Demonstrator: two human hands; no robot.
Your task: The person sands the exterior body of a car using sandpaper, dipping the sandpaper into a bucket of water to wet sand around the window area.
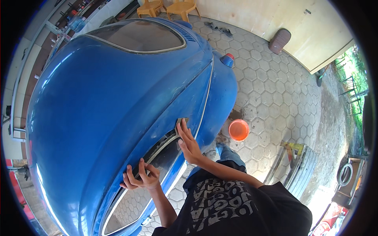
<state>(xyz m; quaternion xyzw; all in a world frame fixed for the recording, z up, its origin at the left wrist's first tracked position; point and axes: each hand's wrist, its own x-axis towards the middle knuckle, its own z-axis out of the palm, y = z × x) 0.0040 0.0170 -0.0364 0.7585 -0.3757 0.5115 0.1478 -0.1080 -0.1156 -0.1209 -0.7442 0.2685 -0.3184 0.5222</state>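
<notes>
A rounded blue car [114, 82] fills the left and middle of the head view. My right hand [189, 143] lies on its body just behind the rear corner of the side window [165, 157]. Under its outstretched fingers is a small grey-brown sheet [182, 121] that looks like sandpaper, pressed against the blue paint. My left hand [142, 177] rests farther along the window's upper edge, fingers spread and bent, touching the roof edge with nothing in it. A dark gap and pale trim [159, 148] run along the window between my hands.
An orange bucket [238, 130] stands on the hexagonal pavers [271, 86] right of the car. Beyond it is a slatted wooden bench [301, 169]. Yellow chairs [182, 8], sandals [218, 28] and a brown cushion-like piece [280, 40] are near the far wall.
</notes>
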